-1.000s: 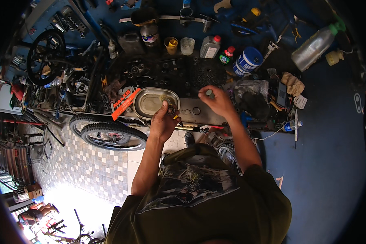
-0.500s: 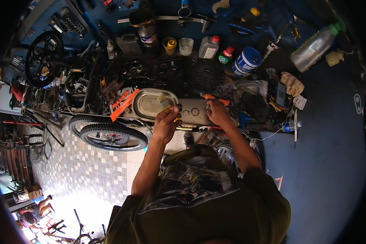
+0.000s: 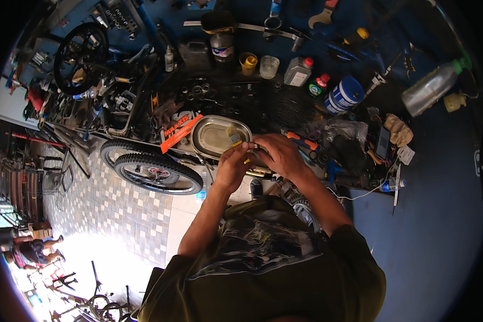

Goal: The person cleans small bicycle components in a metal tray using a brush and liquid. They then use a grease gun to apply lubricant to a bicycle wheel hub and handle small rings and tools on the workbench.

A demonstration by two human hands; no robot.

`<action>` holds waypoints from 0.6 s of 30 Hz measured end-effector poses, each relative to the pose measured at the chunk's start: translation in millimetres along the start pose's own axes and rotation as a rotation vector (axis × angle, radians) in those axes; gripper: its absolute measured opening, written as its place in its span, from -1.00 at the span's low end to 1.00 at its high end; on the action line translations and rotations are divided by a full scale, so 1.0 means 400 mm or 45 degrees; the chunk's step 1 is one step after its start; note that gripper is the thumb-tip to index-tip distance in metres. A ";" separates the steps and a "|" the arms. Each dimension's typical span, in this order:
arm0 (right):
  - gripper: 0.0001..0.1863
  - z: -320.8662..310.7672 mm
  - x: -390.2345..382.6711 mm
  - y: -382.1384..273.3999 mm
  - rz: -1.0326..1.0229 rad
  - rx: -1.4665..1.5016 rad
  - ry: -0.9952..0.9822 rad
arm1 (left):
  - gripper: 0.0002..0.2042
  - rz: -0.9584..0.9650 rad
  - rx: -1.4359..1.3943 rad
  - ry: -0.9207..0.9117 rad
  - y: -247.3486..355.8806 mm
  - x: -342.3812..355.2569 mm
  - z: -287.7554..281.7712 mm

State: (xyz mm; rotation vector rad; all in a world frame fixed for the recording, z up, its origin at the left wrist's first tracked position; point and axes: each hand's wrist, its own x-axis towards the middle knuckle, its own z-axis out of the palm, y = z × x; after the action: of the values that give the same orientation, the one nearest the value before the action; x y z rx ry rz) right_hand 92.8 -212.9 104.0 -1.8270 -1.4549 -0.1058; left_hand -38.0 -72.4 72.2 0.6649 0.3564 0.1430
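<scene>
My left hand [image 3: 232, 169] is closed around a small flat brush [image 3: 235, 140] with a yellow handle. The brush's pale bristles point over an oval metal tray [image 3: 199, 149] on the bench. My right hand [image 3: 282, 155] has its fingers bent in against the fingertips of my left hand, just right of the tray. Something small is pinched where the fingertips meet; the fingers mostly cover it and I cannot make out its kind. An orange-handled tool [image 3: 302, 140] lies on the bench beyond my right hand.
An orange printed strip [image 3: 181, 134] lies left of the tray. Behind stand a grey bottle with a red cap [image 3: 298, 72], a blue-and-white tub [image 3: 344, 95] and cups. Bicycle wheels [image 3: 158, 174] stand at the bench's front left. A phone [image 3: 382, 142] rests at the right.
My right hand has moved left from beside the orange-handled tool to meet my left hand. The left hand still holds the brush by the tray. The whole view has shifted slightly.
</scene>
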 end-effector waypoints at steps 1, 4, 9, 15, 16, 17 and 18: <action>-0.55 0.003 0.003 -0.001 -0.018 0.005 0.036 | -0.70 0.063 0.100 0.034 0.003 -0.007 0.009; -0.77 0.003 0.016 -0.024 0.369 0.385 -0.010 | -0.66 0.324 0.441 0.029 0.013 -0.021 0.024; -0.58 0.021 0.006 -0.011 1.454 1.749 -0.277 | -0.74 0.808 1.171 -0.070 0.042 -0.021 0.013; -0.72 0.040 0.022 -0.074 0.481 0.415 0.048 | -0.56 0.322 0.606 0.024 0.066 -0.033 0.002; -0.69 0.027 0.032 -0.070 0.127 0.062 0.086 | -0.49 0.113 0.340 0.011 0.061 -0.026 -0.008; -0.67 0.018 0.042 -0.058 -0.229 -0.288 0.127 | -0.47 0.031 0.127 -0.076 0.061 -0.022 -0.018; -0.66 0.025 0.045 -0.050 -0.284 -0.290 0.145 | -0.49 -0.005 0.043 -0.081 0.059 -0.023 -0.032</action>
State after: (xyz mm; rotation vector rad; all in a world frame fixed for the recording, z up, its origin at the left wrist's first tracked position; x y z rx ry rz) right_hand 78.0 -191.8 116.5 -1.7959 -1.6134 -0.4970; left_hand -51.5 -48.8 80.3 0.7005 0.2998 0.1120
